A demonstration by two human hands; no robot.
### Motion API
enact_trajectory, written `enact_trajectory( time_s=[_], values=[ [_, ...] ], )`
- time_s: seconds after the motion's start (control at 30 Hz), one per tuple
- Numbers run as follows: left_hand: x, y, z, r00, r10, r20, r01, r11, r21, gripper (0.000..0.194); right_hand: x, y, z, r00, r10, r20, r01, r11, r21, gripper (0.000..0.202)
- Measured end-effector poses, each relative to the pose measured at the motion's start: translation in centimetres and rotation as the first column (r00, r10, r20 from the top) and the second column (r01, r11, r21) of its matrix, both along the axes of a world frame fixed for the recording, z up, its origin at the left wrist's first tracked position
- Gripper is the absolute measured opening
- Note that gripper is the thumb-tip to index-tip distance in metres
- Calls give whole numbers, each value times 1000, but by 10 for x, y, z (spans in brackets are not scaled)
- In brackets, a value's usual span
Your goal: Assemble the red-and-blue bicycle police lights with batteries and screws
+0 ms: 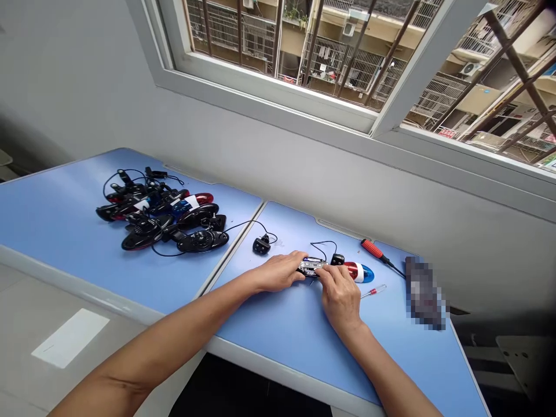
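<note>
A black oval device (311, 266) with its inside showing lies on the blue table, between my two hands. My left hand (282, 271) grips its left end with thumb and fingers. On its right side, the bent fingers of my right hand (339, 289) press together at the device; whether they pinch a small part is hidden. Just behind my right hand are a small black button unit (337, 259) with a thin cable and a red, white and blue light cover (360, 272).
Several black lights with cables (202, 240) are heaped on the left table (130, 284). Another button unit (261, 245) sits near the seam. To the right are a small screwdriver (374, 291), a red-handled tool (372, 249) with a black shaft or cord, and a blurred dark object (423, 292).
</note>
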State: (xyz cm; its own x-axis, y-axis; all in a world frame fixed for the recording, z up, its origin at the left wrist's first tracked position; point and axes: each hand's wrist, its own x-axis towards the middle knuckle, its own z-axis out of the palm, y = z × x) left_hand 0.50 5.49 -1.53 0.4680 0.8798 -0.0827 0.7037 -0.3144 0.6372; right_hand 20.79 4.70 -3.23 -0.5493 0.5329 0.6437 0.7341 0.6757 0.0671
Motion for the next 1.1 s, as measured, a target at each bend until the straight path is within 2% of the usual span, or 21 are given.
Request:
enact_trajectory(
  time_s=[0.13,0.5,0.87,1.0,1.1],
  values=[
    [-3,1,1,1000,-22,14,23,1000,-7,45,3,7,-3,995,59,-79,-61,998,-32,28],
    [0,0,-1,1000,4,-3,-4,1000,0,44,-2,-3,3,995,-95,-7,94,993,-76,27],
    [2,-1,-1,1000,12,4,-12,1000,14,44,-4,0,0,992,-123,-18,121,988,-101,28],
    [3,-2,1,1000,25,-8,-25,1000,2,43,-3,6,-1,994,-96,-55,87,986,-140,22],
    [2,-2,1,999,35,-1,-35,999,-15,41,3,16,-1,986,-54,-158,12,966,-257,18]
  ],
)
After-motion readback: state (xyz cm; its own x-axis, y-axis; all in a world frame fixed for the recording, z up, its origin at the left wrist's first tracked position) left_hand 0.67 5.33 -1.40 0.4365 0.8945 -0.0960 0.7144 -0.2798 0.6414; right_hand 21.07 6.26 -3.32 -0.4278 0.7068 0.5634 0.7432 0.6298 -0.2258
